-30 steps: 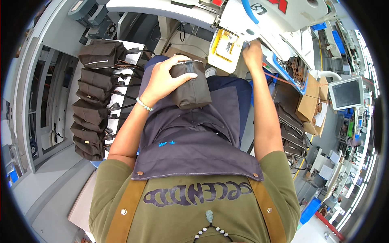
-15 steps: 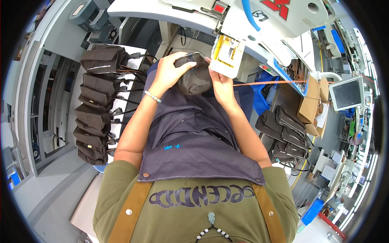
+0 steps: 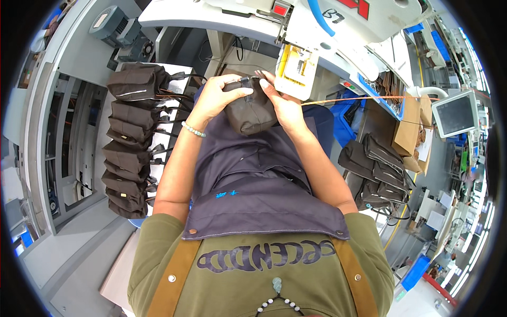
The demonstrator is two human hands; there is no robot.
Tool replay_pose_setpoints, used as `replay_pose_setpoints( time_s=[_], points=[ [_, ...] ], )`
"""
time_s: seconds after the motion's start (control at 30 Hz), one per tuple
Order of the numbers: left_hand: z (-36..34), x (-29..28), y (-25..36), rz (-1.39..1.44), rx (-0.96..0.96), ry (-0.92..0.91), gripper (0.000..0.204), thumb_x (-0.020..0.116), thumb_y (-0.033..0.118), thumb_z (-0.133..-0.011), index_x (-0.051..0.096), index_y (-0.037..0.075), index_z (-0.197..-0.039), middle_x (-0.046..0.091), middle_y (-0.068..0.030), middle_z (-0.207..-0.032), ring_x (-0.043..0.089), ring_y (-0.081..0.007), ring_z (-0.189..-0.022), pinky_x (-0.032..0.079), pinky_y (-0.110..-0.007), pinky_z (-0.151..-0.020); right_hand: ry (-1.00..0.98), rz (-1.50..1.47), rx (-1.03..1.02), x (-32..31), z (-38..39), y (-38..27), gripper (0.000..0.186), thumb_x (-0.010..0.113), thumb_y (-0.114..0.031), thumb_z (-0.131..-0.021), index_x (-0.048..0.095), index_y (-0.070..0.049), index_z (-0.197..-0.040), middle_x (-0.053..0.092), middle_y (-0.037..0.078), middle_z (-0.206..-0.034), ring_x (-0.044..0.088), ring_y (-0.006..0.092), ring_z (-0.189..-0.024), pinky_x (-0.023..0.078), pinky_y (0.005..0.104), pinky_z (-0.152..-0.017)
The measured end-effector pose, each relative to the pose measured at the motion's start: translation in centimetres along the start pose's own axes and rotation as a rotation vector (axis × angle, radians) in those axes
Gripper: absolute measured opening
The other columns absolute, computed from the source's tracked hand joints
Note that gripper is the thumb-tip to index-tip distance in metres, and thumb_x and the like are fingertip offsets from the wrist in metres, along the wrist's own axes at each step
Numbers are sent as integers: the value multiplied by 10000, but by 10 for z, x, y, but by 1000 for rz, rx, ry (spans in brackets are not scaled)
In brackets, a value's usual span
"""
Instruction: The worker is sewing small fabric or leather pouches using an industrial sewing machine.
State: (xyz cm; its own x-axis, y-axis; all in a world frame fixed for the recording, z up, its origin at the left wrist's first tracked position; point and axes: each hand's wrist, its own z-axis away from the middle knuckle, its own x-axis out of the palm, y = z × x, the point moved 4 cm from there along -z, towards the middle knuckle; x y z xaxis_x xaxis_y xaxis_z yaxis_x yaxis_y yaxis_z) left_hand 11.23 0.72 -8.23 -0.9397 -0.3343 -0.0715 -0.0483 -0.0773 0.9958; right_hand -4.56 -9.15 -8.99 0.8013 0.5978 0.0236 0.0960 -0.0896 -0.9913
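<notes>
A dark brown fabric pouch (image 3: 252, 113) hangs between my hands, just left of the yellow-and-white clamp plate (image 3: 292, 87) of a sewing machine. My left hand (image 3: 217, 98) grips its left side near the top, thumb laid across toward a small dark tab (image 3: 246, 83) on the upper edge. My right hand (image 3: 284, 108) holds the right side, thumb pressed on the top corner, its other fingers partly hidden behind the pouch and beside the plate. The bottom of the pouch hangs over my dark apron (image 3: 248, 158).
Several similar dark pouches (image 3: 129, 127) stand in a row on a white surface at left. More dark pieces (image 3: 375, 169) are stacked at right. The white machine head (image 3: 359, 26) overhangs the white table (image 3: 211, 16). A cardboard box (image 3: 409, 127) and a screen (image 3: 455, 113) stand at right.
The pouch has dropped slightly toward me and turned, so its top tab shows more plainly. My right thumb has come onto its upper corner, while my left hand keeps its grip.
</notes>
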Motion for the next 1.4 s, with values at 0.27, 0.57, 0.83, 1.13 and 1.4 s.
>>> replay_pose_setpoints(
  time_s=[0.27,0.57,0.83,1.13,1.4],
  points=[
    [5,6,-2,95,-47,-107,219,806,132,-817,720,-12,-958,682,0,-910,607,-58,-841,494,-224,-784,-76,121,-44,-27,-17,32,255,707,-114,-913,683,-35,-1154,719,91,-1069,676,203,-982,536,322,-871],
    [13,4,3,165,-65,-60,223,791,103,-822,697,35,-1013,686,25,-903,619,-46,-829,493,-213,-780,29,1496,-761,-140,-131,25,279,585,-193,-870,666,-19,-1072,683,236,-1032,645,428,-958,520,474,-793],
    [19,9,6,203,-37,51,336,791,71,-812,650,35,-1115,684,7,-1002,619,-59,-917,492,-226,-851,-51,1441,-486,-146,-130,42,289,570,-144,-925,650,-32,-1179,649,239,-1156,615,400,-1061,488,480,-908],
    [24,20,21,181,60,8,392,786,28,-802,629,32,-1161,686,-24,-1067,633,-84,-966,500,-238,-885,-568,95,89,-27,-11,29,515,580,-365,-998,546,-40,-1397,601,113,-1346,520,186,-1255,379,335,-1090],
    [51,16,30,1017,98,-243,519,732,112,-860,483,-14,-1297,400,52,-721,404,-86,-713,403,-260,-710,-982,-124,379,7,45,24,839,747,-410,-848,395,-11,-1496,488,109,-1451,430,200,-1337,306,358,-1148]
  ],
)
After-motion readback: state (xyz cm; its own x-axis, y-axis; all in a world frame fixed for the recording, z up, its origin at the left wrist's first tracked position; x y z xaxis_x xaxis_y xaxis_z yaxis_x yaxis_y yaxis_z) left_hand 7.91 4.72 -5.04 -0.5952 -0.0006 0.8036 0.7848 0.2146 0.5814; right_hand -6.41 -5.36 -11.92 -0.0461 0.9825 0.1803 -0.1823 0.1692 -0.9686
